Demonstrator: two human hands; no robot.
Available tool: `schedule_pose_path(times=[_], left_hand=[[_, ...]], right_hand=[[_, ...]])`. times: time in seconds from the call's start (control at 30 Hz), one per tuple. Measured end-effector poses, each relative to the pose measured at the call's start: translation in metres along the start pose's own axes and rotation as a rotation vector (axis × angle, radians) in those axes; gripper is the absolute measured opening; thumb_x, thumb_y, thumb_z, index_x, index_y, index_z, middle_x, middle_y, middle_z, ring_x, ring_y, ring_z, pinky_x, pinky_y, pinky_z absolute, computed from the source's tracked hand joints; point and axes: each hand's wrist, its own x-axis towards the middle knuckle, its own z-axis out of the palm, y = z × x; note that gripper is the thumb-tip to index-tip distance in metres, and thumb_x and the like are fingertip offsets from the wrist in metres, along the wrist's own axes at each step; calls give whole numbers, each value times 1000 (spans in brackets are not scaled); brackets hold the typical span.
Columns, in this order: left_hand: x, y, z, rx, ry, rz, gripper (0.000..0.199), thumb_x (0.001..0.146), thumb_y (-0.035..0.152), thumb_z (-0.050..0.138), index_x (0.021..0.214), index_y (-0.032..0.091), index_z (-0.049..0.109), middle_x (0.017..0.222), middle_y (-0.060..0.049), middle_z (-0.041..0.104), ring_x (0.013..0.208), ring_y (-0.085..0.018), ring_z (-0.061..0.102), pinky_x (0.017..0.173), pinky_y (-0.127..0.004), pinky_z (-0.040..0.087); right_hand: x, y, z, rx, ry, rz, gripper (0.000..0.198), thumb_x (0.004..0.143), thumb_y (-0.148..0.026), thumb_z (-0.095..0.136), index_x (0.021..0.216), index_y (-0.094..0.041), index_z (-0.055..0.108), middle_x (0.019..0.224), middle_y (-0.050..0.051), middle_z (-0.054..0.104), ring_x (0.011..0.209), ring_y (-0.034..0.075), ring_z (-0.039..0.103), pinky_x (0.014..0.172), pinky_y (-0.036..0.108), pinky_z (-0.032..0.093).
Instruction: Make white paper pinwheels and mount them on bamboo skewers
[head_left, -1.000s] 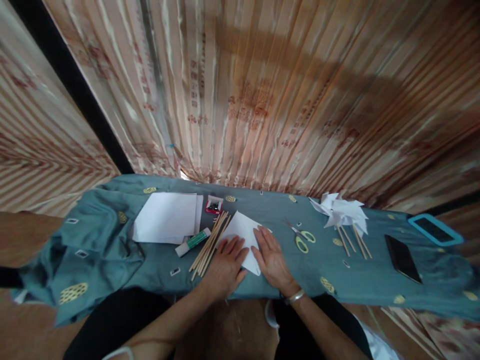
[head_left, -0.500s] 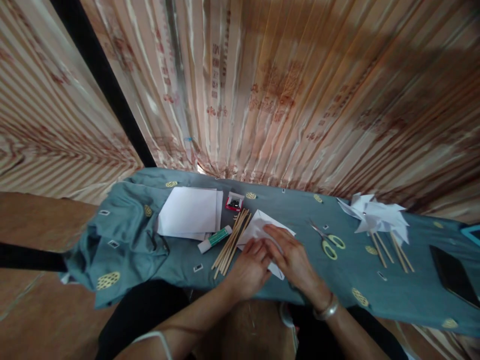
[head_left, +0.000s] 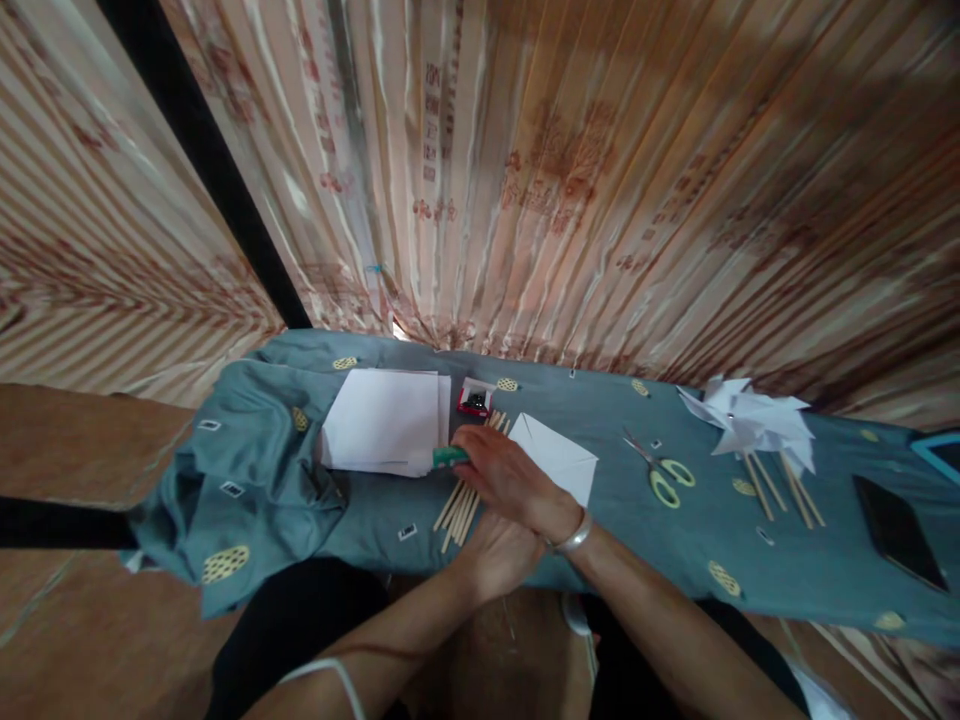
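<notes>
My right hand (head_left: 510,478), with a silver bangle at the wrist, is closed around a green glue stick (head_left: 448,457); the stick's end pokes out to the left of the fingers. My left hand (head_left: 502,553) lies underneath, near the lower edge of a creased white paper sheet (head_left: 564,460), its fingers hidden by the right hand and wrist. The sheet lies flat on the cloth, with fold lines toward its corners. Partly under my right hand is a bundle of thin wooden sticks (head_left: 460,515).
At left lies a stack of white paper (head_left: 386,420), with a small red box of dark pins (head_left: 475,398) beside it. Scissors (head_left: 660,470) lie right of the sheet. Farther right are white paper pinwheels (head_left: 746,418) on sticks and a black phone (head_left: 898,530). A patterned curtain (head_left: 525,200) hangs behind.
My right hand has left the paper, crossed leftward over my left hand and taken hold of the glue stick that lay beside the sticks. More of the sheet shows now.
</notes>
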Motion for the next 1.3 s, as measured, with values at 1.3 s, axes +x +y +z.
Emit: schedule_pose_path(times=[1.3], left_hand=[[16, -2, -12, 862, 3, 415, 25, 91, 21, 55, 111, 7, 60, 119, -15, 68, 124, -35, 53, 97, -51, 51]], right_hand=[[-116, 85, -1, 961, 556, 716, 28, 76, -44, 72, 89, -19, 66, 82, 2, 73, 73, 16, 66, 70, 30, 54]])
